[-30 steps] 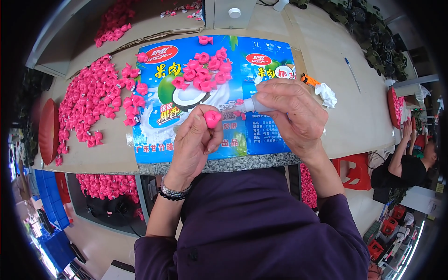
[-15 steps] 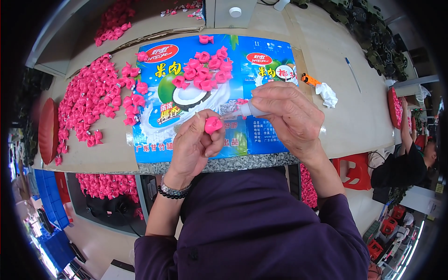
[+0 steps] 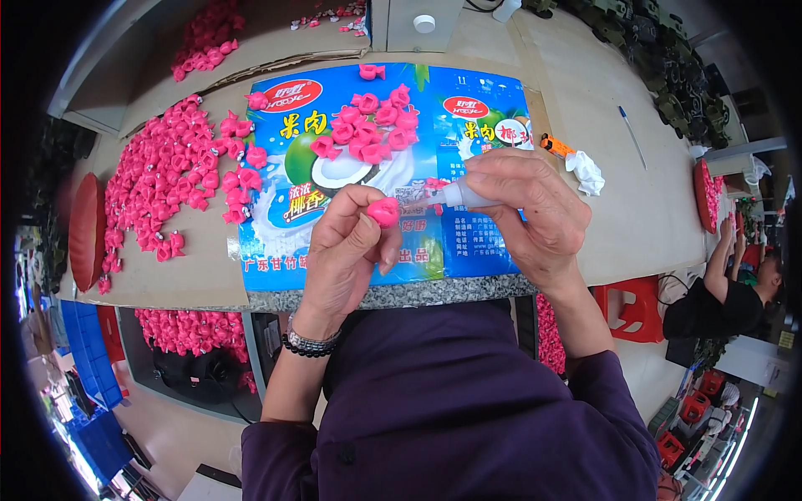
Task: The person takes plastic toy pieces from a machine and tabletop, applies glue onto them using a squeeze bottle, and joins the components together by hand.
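Between the thumb and fingers of my left hand [image 3: 341, 255] is a small rounded pink plastic piece [image 3: 384, 212], held above the near edge of a blue printed cardboard sheet [image 3: 342, 230]. My right hand [image 3: 543, 209] grips a small translucent squeeze bottle [image 3: 461, 194], tilted so its thin nozzle points left toward the piece. The nozzle tip looks a little apart from the piece. A loose cluster of similar pink pieces [image 3: 368, 129] lies on the sheet beyond my hands. Some more pink bits are partly hidden behind the nozzle.
A large heap of pink pieces [image 3: 163, 171] covers the table's left side, beside a red tray [image 3: 87, 234]. To the right lie an orange tool [image 3: 553, 145], crumpled white tissue [image 3: 587, 172] and a pen [image 3: 632, 135]. Dark green items [image 3: 668, 71] line the far right; another person [image 3: 727, 292] sits there.
My right hand has moved slightly right with the bottle, so the nozzle is farther from the pink piece. My left fingers have shifted and turned the piece a little.
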`<state>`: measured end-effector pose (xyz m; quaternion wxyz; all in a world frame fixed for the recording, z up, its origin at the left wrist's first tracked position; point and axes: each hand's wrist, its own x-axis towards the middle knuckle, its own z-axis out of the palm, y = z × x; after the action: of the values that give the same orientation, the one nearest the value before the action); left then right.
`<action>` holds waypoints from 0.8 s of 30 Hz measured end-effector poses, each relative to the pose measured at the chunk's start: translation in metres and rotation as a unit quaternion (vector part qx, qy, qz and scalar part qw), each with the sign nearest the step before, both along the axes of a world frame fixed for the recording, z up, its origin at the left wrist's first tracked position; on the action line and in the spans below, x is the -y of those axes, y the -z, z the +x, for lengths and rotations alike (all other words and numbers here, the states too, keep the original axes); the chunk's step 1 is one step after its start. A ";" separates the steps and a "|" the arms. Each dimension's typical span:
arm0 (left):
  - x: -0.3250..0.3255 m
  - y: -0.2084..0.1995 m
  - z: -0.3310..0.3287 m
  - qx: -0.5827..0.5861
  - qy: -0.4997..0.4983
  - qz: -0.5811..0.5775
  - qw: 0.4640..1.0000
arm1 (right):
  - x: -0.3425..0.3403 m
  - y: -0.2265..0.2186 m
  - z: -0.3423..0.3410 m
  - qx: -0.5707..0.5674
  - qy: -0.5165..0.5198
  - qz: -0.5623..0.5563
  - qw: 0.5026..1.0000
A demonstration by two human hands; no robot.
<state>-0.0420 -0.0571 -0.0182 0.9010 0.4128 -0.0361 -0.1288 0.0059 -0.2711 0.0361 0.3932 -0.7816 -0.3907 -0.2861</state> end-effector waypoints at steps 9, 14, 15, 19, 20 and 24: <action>0.004 -0.004 0.001 0.049 -0.037 0.003 0.998 | 0.002 0.005 -0.002 -0.022 0.005 -0.001 1.000; 0.005 -0.005 0.001 0.053 -0.046 -0.002 0.997 | 0.003 0.007 -0.003 -0.028 0.002 -0.001 1.000; 0.005 -0.005 0.001 0.055 -0.052 -0.007 0.997 | 0.003 0.007 -0.003 -0.028 0.002 0.000 1.000; 0.006 -0.003 0.001 0.077 -0.070 -0.021 0.994 | 0.002 0.008 -0.005 -0.031 0.011 -0.005 0.999; 0.006 -0.001 0.002 0.077 -0.070 -0.021 0.994 | 0.002 0.008 -0.006 -0.031 0.018 -0.008 0.999; 0.005 0.003 0.003 0.110 -0.093 0.001 0.990 | 0.001 0.006 -0.006 -0.030 0.011 0.002 0.999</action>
<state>-0.0390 -0.0619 -0.0215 0.8992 0.4267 -0.0962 0.0012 -0.0003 -0.2719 0.0302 0.4029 -0.7934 -0.3696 -0.2674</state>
